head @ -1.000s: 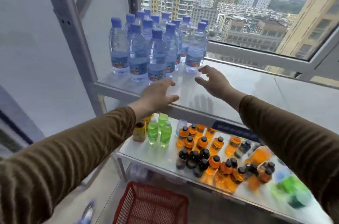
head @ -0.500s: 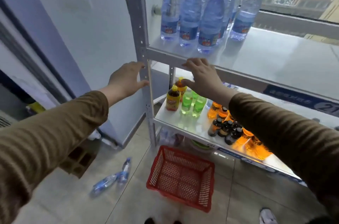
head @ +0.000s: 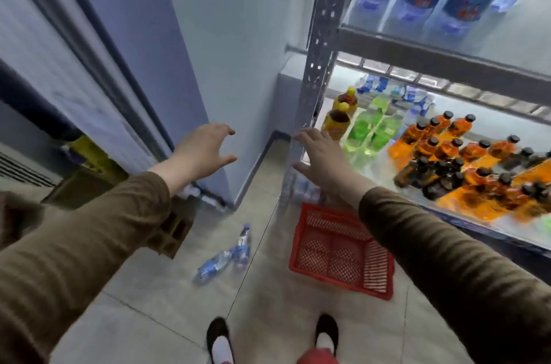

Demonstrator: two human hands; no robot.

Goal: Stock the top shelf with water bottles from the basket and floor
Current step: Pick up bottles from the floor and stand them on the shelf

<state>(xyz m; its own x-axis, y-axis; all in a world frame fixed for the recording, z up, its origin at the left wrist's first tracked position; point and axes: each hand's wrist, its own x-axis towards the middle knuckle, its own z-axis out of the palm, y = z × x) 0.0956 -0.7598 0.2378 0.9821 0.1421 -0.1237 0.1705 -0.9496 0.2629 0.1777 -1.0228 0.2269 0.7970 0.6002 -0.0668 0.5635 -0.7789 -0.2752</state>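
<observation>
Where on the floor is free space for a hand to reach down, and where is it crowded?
Bare tile lies between the two water bottles on the floor and the red basket, and in front of both, towards the shoes. The lower shelf is packed with orange drink bottles.

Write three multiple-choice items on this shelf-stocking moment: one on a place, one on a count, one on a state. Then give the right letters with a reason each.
1. Where do the loose water bottles lie?
A. in the basket
B. on the floor left of the basket
C. on the lower shelf

2. How many loose water bottles are on the floor?
A. two
B. five
C. none

3. What do the left hand and right hand hold?
A. a bottle each
B. the basket between them
C. nothing

Answers:
1 B: they lie on the tiles left of the red basket.
2 A: two bottles lie side by side there.
3 C: both hands are spread with nothing in them.
</observation>
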